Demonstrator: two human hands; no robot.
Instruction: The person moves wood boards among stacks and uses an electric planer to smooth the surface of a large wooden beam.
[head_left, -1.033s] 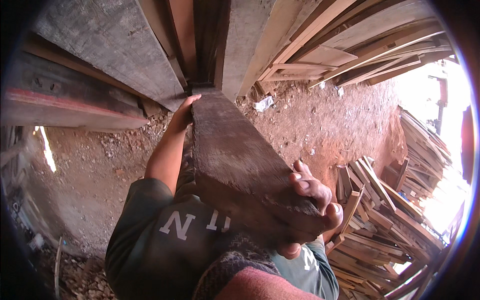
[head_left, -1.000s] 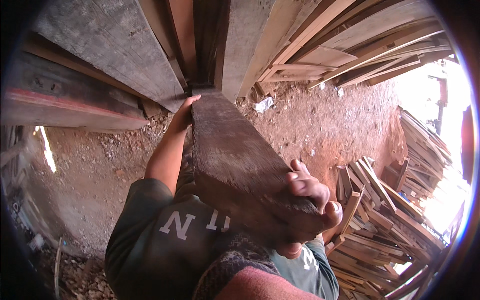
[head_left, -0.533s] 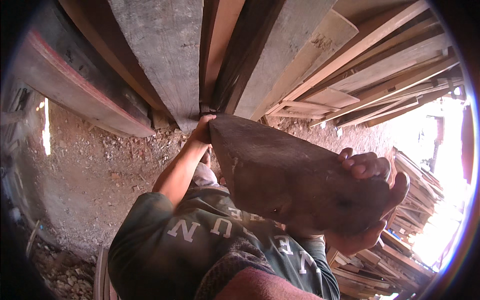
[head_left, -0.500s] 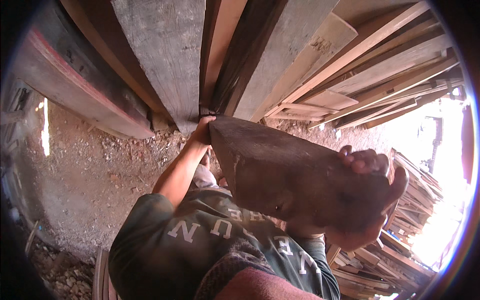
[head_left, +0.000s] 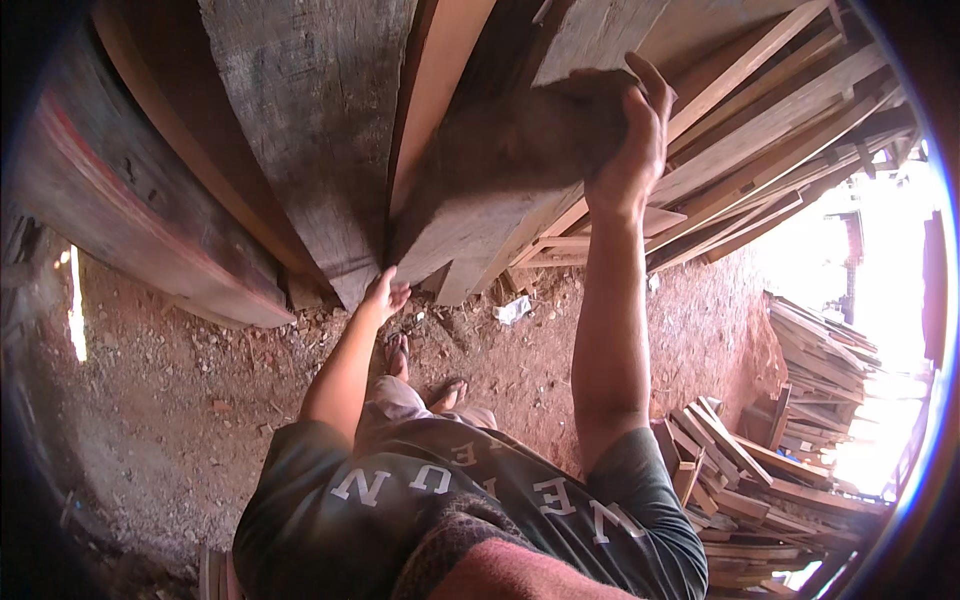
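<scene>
Since half a second ago the dark plank [head_left: 500, 190] has swung upright; right hand [head_left: 630, 140] clasps its top, left hand [head_left: 385, 295] its foot

There is one view only, from a wide fisheye on the person's head; it looks steeply down past the chest to the red dirt ground [head_left: 180, 400] and forward onto leaning planks [head_left: 310, 130]; both raised forearms sit close beneath it; edges bend at the rim.
</scene>
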